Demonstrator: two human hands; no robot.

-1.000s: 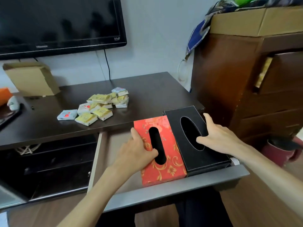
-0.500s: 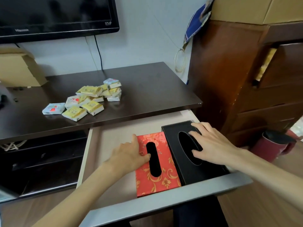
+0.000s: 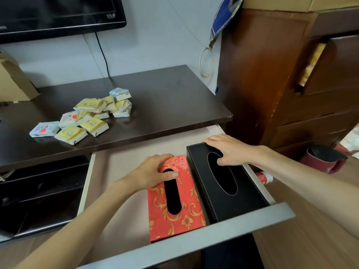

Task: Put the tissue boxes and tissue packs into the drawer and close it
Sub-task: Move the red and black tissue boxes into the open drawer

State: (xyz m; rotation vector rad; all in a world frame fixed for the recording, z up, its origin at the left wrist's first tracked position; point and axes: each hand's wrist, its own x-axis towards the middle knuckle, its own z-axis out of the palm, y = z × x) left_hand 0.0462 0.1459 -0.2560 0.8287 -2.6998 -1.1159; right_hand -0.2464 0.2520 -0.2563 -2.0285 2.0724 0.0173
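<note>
The drawer [image 3: 229, 229] stands pulled out below the dark table top [image 3: 174, 105]. Inside it, at the right, a red tissue box with gold flowers [image 3: 186, 214] lies beside a black tissue box [image 3: 246, 197], the two touching. My left hand [image 3: 153, 174] grips the far end of the red box, thumb at its slot. My right hand [image 3: 231, 150] rests on the far end of the black box, thumb in its opening. A pile of several small yellow and blue-white tissue packs [image 3: 87, 117] lies on the table top, to the left.
A tall brown dresser [image 3: 291, 84] stands right of the drawer. A red cup [image 3: 326, 160] and a small red-white tube [image 3: 264, 178] lie on the floor beside it. A cardboard box [image 3: 11, 82] and a TV [image 3: 58, 14] sit at the back left. Dark shelves [image 3: 42, 195] lie left of the drawer.
Both boxes have gone down from above the drawer's front into the drawer and now lie flat on its floor. Both hands have slid toward the boxes' far ends.
</note>
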